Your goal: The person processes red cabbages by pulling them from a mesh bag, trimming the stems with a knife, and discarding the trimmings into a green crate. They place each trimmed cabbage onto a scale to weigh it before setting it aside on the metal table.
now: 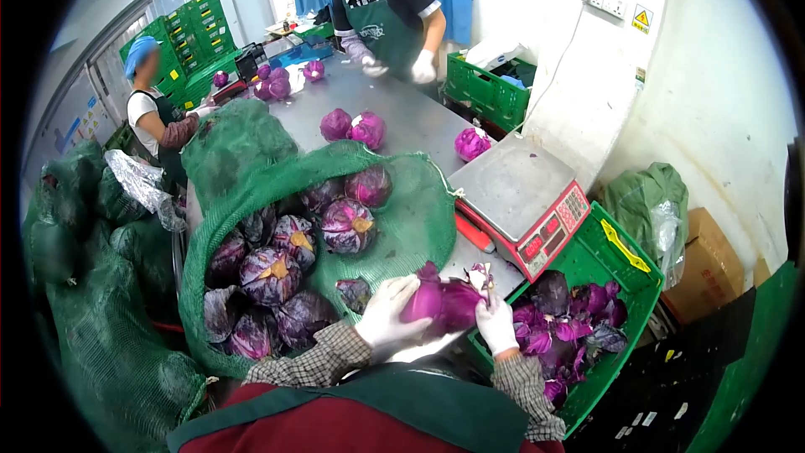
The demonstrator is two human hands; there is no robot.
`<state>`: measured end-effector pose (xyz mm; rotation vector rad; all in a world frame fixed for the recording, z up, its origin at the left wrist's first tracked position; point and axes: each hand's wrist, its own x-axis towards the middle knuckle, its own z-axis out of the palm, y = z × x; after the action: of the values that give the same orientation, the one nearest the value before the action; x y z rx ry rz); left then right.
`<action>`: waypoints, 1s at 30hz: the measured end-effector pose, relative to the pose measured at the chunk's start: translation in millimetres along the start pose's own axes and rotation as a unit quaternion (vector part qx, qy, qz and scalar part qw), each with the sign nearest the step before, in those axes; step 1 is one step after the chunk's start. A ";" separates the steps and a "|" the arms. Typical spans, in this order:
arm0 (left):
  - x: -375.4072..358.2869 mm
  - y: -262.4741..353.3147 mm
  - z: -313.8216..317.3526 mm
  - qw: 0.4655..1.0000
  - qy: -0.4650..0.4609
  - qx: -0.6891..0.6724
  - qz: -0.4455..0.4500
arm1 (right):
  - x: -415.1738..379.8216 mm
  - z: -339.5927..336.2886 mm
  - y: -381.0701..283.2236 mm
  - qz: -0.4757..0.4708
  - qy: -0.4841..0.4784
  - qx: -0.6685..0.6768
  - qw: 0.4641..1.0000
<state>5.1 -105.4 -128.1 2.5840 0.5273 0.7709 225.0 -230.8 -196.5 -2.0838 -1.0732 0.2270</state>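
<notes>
Red cabbage (pixel 444 302) held at near counter edge, between mesh sack and crate. Left hand (pixel 387 312), gloved, wrapped around cabbage from left, steadying it. Right hand (pixel 496 325) closed on small tool or leaf at cabbage's right side; cannot tell which. Green crate (pixel 625 262) just right catches purple leaf trimmings (pixel 570 331). Mesh sack (pixel 402 218) lies open on counter (pixel 402 113), untrimmed heads within reach. Scale (pixel 520 189) right, beyond.

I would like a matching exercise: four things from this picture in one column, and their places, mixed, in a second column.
Things:
1. Cabbage
2. Scale
3. Cut leaves
4. Net sack

Places:
A. in the green crate
B. between both gloved hands
C. open on the table, full of cabbages
D. on the table's right edge

Pairs: 1-B, 2-D, 3-A, 4-C
</notes>
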 end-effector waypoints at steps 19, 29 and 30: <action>-13.0 9.4 -32.4 0.990 -0.124 -0.041 0.041 | -31.9 -61.3 -30.8 0.036 -0.097 0.224 0.969; -20.6 20.3 -29.6 0.984 -0.125 -0.066 0.106 | -20.9 -31.2 -86.4 -0.060 -0.222 0.222 0.947; -21.5 19.4 -30.5 0.983 -0.128 -0.063 0.112 | -21.0 -32.3 -86.6 -0.039 -0.225 0.244 0.942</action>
<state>-24.7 -123.9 -104.9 2.5967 0.1065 0.5104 173.2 -234.1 -117.2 -1.5683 -1.2092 0.8726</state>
